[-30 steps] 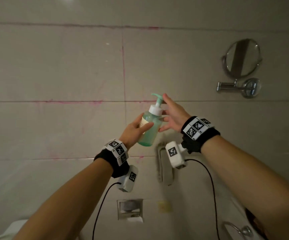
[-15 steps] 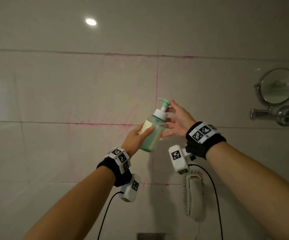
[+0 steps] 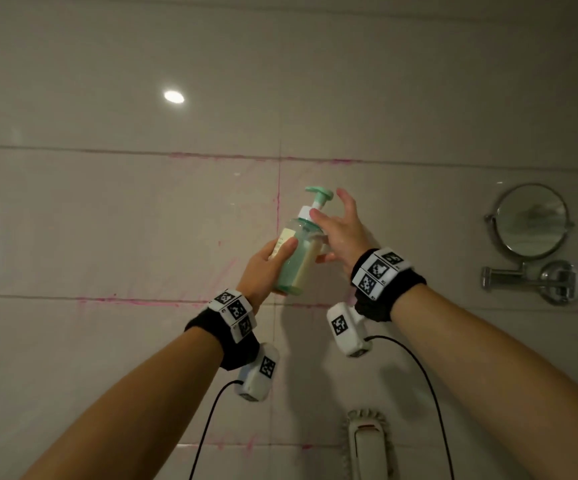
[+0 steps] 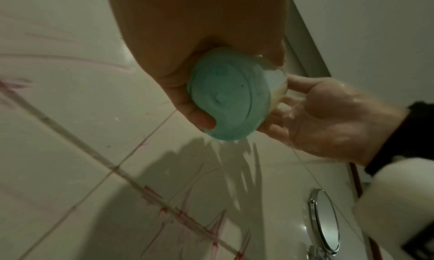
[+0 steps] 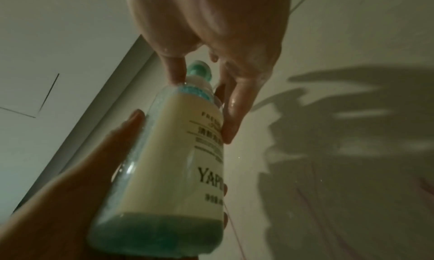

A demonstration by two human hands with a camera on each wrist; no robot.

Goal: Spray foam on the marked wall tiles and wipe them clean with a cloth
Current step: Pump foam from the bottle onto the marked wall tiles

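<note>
A clear bottle of green liquid (image 3: 294, 258) with a cream label and a green pump head (image 3: 320, 195) is held up in front of the wall, tilted a little right. My left hand (image 3: 263, 268) grips its lower body; the left wrist view shows the bottle's round base (image 4: 227, 97) in that palm. My right hand (image 3: 343, 233) touches the upper part with straight, wet fingers: the thumb lies on the white collar, the index finger stands beside the pump head, and the others lie along the far side (image 5: 232, 115). Pink marker lines (image 3: 278, 209) run along the beige tile joints behind. No cloth shows.
A round shaving mirror (image 3: 531, 221) on a chrome swing arm hangs on the wall at the right. A white wall phone handset (image 3: 367, 445) sits low, below my right wrist. Cables trail from both wrist cameras. Fainter pink scribbles (image 3: 225, 275) cover the tile left of the bottle.
Both hands and the bottle have risen along the wall. My right hand has closed in on the bottle's neck, its thumb now on the white collar.
</note>
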